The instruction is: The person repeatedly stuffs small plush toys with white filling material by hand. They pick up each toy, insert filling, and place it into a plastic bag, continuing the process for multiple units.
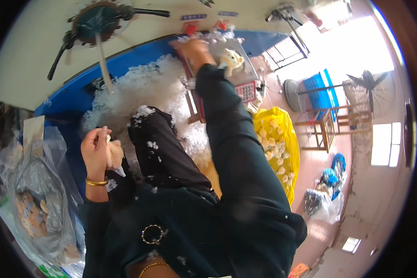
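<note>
My left hand (95,150), closed, pinches a small beige plush skin (114,154) with a white tag-like flap hanging below it. My right hand (194,50) is stretched far forward to the machine's front edge, close to a red button (191,30); motion blurs its fingers. Beside that hand, a cream stuffed toy (231,60) rests on the metal plate of a weighing scale (246,91) with a red keypad. A metal filling nozzle (104,65) slants down from the machine, over a heap of white stuffing (143,88).
A clear plastic bag (41,173) of beige plush skins stands at my left. On the right, a yellow bag (289,153) holds several cream plush pieces. Farther right are a wooden stool (326,132), a blue crate (319,88) and a fan (370,85). Stuffing clings to my trousers.
</note>
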